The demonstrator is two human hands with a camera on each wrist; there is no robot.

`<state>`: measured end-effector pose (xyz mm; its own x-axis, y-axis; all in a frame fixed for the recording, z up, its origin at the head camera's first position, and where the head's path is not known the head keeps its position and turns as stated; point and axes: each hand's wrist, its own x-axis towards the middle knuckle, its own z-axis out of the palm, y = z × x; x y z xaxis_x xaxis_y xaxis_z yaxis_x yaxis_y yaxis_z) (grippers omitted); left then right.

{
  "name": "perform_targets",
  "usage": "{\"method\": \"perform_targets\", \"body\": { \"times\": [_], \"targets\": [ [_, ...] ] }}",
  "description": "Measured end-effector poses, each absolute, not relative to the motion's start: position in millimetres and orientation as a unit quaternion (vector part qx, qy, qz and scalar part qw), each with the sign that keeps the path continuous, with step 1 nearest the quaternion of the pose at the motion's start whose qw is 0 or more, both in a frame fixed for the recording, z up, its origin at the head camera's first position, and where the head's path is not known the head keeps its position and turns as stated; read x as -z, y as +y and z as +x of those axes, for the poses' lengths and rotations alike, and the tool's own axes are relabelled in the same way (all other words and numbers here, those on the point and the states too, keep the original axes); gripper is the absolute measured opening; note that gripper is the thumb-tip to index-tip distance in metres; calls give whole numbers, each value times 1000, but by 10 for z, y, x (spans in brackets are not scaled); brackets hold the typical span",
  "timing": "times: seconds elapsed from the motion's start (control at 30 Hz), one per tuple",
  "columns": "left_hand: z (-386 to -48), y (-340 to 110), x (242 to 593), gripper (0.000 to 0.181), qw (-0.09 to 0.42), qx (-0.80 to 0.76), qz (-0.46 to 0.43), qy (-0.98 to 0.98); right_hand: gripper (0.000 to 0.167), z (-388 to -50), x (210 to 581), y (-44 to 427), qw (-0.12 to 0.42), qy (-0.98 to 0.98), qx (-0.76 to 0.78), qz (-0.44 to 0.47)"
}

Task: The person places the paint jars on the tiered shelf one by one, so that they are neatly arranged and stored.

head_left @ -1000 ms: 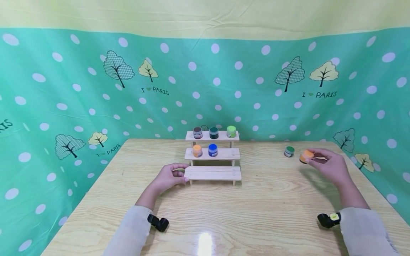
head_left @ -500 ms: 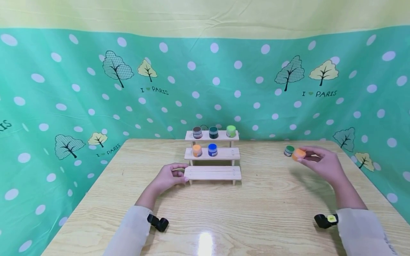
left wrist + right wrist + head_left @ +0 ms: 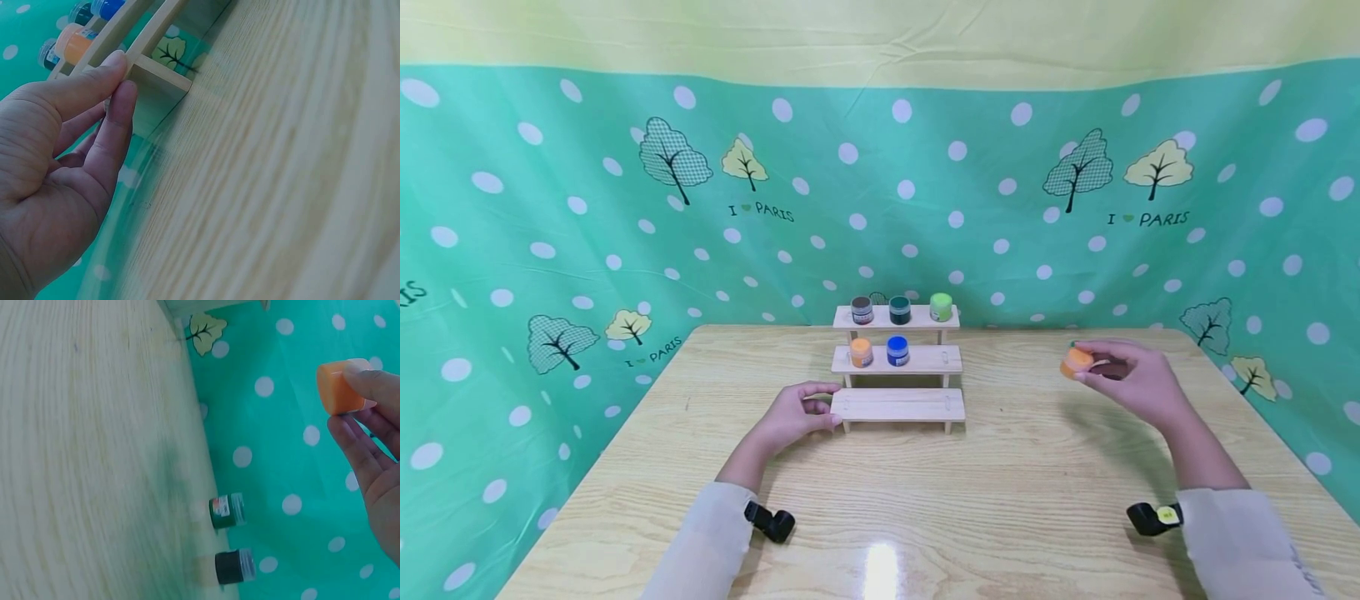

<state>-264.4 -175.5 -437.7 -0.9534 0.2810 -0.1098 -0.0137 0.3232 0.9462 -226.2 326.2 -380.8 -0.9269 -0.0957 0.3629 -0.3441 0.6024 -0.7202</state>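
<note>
A three-step wooden rack (image 3: 898,405) stands mid-table. My left hand (image 3: 792,418) pinches the left end of its lowest step; in the left wrist view the thumb and fingers of the left hand (image 3: 75,144) hold that wooden edge. On the top step are a dark brown, a dark green and a light green jar (image 3: 941,307); on the middle step, an orange jar (image 3: 861,353) and a blue jar (image 3: 897,352). My right hand (image 3: 1131,379) holds another orange jar (image 3: 1077,362) above the table, pinched between thumb and fingers, also seen as an orange jar (image 3: 340,387) in the right wrist view.
In the right wrist view a green jar (image 3: 227,510) and a dark jar (image 3: 235,566) stand near the table's edge. The head view shows only a bit of green behind the right hand. A green dotted cloth (image 3: 775,275) hangs behind and beside the wooden table (image 3: 1000,500).
My right hand has moved left with the orange jar, which now hides most of the green jar in the head view. My left hand stays at the rack.
</note>
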Motion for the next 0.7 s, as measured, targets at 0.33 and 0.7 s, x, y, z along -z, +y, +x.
{"method": "perform_targets", "body": {
  "times": [0.33,0.7],
  "targets": [
    [-2678,-1779,4438,58,124,-582,81,800,40,-2313,3724,3039,152,-866,-438,185],
    [-2706,-1785,4466,58,123,-579,77,802,41,-2393,3664,2812,143,-864,-432,217]
  ]
}}
